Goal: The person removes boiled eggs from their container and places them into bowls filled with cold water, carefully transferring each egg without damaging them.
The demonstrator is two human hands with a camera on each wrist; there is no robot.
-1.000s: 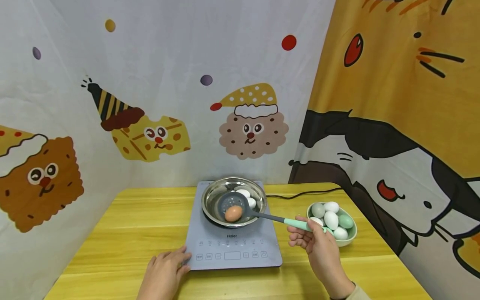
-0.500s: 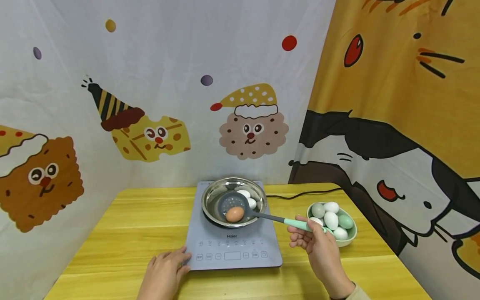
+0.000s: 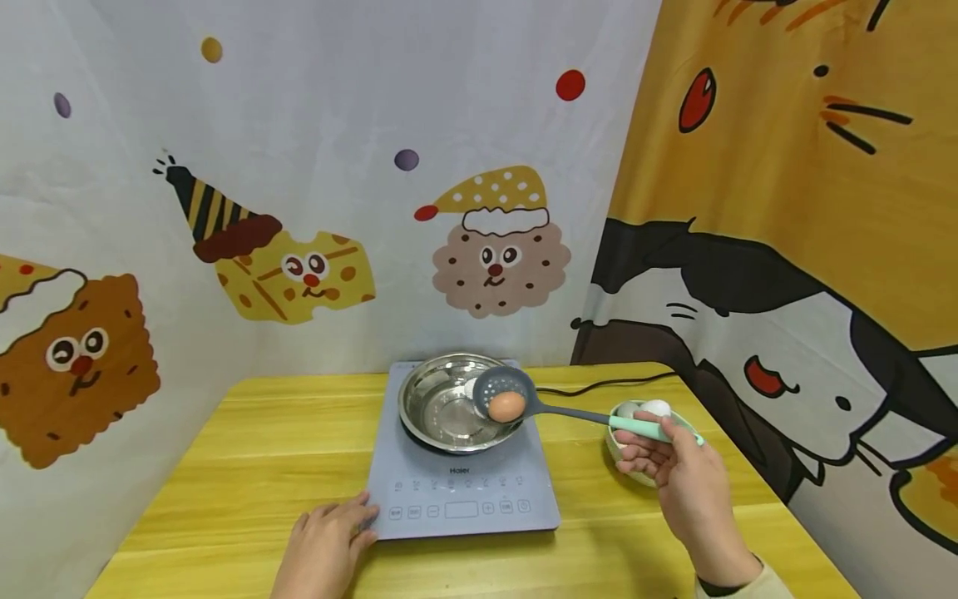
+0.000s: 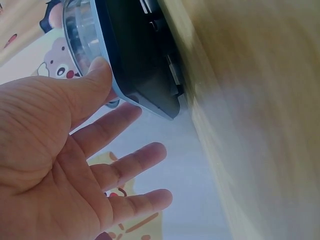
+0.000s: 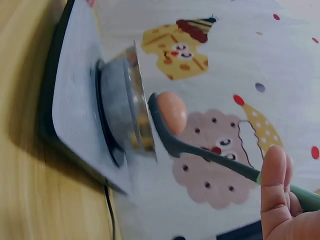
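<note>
My right hand (image 3: 692, 482) grips the mint-green handle of a grey slotted skimmer (image 3: 572, 412). A brown egg (image 3: 506, 407) lies in the skimmer's perforated bowl, raised over the right rim of a steel basin (image 3: 419, 420). The right wrist view has the egg (image 5: 172, 113) sitting proud of the skimmer's bowl, just above the rim. White eggs inside the basin are mostly covered by the skimmer. My left hand (image 3: 325, 545) touches the front left corner of a grey induction cooker (image 3: 494, 482); in the left wrist view its fingers (image 4: 132, 162) extend loosely by that edge.
Behind my right hand, a pale green bowl (image 3: 615, 449) of white and greenish eggs is partly hidden. A black cord (image 3: 599, 385) runs right from the cooker over the wooden table (image 3: 247, 466). Printed cloth (image 3: 337, 166) hangs close behind.
My right hand has lifted the skimmer with the brown egg and carried it right, from inside the basin to over its right rim. My left hand stays at the cooker's corner.
</note>
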